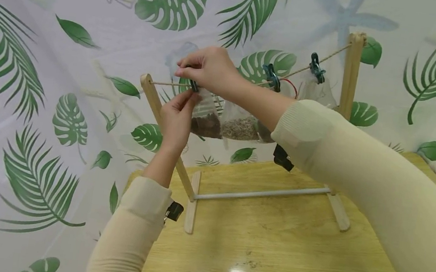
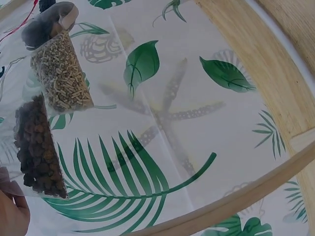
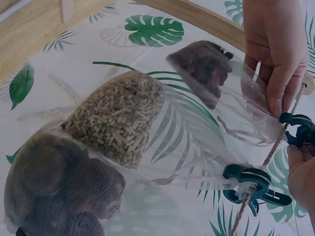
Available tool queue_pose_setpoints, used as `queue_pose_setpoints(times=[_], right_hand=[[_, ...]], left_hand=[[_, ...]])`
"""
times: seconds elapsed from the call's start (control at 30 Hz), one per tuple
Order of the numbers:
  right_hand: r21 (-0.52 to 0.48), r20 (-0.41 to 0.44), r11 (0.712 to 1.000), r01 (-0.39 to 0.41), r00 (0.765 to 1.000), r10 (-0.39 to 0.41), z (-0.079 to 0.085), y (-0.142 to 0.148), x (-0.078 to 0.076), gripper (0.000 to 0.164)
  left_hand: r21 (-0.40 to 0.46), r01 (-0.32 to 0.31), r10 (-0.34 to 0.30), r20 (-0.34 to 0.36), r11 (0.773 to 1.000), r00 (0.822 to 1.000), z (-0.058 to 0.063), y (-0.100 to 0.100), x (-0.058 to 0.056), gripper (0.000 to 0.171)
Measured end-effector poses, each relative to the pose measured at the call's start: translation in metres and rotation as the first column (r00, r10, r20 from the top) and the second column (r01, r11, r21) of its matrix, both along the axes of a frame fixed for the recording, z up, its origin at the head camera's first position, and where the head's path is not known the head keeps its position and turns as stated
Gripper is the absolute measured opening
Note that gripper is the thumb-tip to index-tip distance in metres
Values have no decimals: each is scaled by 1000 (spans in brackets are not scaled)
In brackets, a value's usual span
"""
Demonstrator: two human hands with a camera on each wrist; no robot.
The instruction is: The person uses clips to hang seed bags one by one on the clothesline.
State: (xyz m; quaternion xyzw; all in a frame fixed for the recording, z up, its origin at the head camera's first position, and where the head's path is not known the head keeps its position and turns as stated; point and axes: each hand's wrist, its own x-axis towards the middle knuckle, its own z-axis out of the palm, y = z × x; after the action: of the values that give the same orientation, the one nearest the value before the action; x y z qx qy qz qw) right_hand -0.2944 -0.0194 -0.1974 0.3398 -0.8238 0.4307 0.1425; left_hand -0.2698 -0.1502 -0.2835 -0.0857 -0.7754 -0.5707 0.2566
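Note:
My left hand (image 1: 176, 119) pinches the top of a clear bag (image 3: 246, 101) just below the rope. Dark brown lumps (image 3: 199, 69) fill the bottom of that bag. Above it, my right hand (image 1: 214, 69) holds a dark green spring clip (image 3: 300, 130) at the rope (image 3: 273, 150), beside the left fingertips. In the right wrist view another green spring clip (image 3: 251, 184) fastens a neighbouring bag to the rope. Pale pellets (image 3: 120, 118) lie in one bag. A mesh bag (image 3: 64, 182) with large rounded dark pieces hangs alongside.
The rope runs between a left wooden post (image 1: 153, 98) and a right wooden post (image 1: 351, 75). A white rod (image 1: 264, 194) joins their feet on the wooden table (image 1: 269, 251). Farther right, another green clip (image 1: 316, 68) holds a bag. A leaf-print cloth (image 1: 74, 173) hangs behind.

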Motion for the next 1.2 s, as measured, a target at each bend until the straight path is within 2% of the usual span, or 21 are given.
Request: queue_pose_setpoints(times=[0.1, 0.27, 0.37, 0.5, 0.63, 0.77, 0.87, 1.0, 1.07, 1.2], right_hand=[[-18, 34, 999, 28, 999, -27, 2, -1, -1, 20], [-29, 112, 998, 52, 992, -49, 4, -2, 1, 22], [-45, 135, 997, 68, 989, -61, 6, -2, 4, 22], [-47, 106, 995, 86, 991, -81, 7, 0, 8, 22], [-37, 84, 995, 95, 992, -92, 8, 2, 8, 22], [-46, 86, 993, 104, 991, -100, 9, 6, 8, 23], [-44, 93, 993, 114, 990, -109, 12, 8, 9, 24], [-34, 104, 992, 122, 988, -118, 15, 9, 10, 24], [-23, 122, 992, 126, 985, -122, 15, 10, 10, 24], [-15, 229, 993, 118, 967, -112, 18, 10, 10, 24]], left_hand=[[38, 5, -5, -19, 999, 1000, -1, 1, 0, 26], [58, -26, 31, -75, 998, 997, -5, -1, 0, 24], [98, -21, 31, -96, 995, 995, -7, -2, 0, 23], [133, -7, 26, -141, 991, 990, -10, -2, 1, 22], [99, -39, 60, -222, 994, 973, -16, 1, 2, 20], [97, -66, 86, -224, 993, 971, -22, 8, 4, 22], [151, -37, 64, -181, 988, 981, -23, 12, 4, 24], [246, 4, 34, -150, 969, 988, -20, 15, 4, 25], [295, 24, 25, -162, 955, 986, -18, 15, 3, 23], [342, 63, 13, -214, 937, 977, -15, 15, 0, 17]])
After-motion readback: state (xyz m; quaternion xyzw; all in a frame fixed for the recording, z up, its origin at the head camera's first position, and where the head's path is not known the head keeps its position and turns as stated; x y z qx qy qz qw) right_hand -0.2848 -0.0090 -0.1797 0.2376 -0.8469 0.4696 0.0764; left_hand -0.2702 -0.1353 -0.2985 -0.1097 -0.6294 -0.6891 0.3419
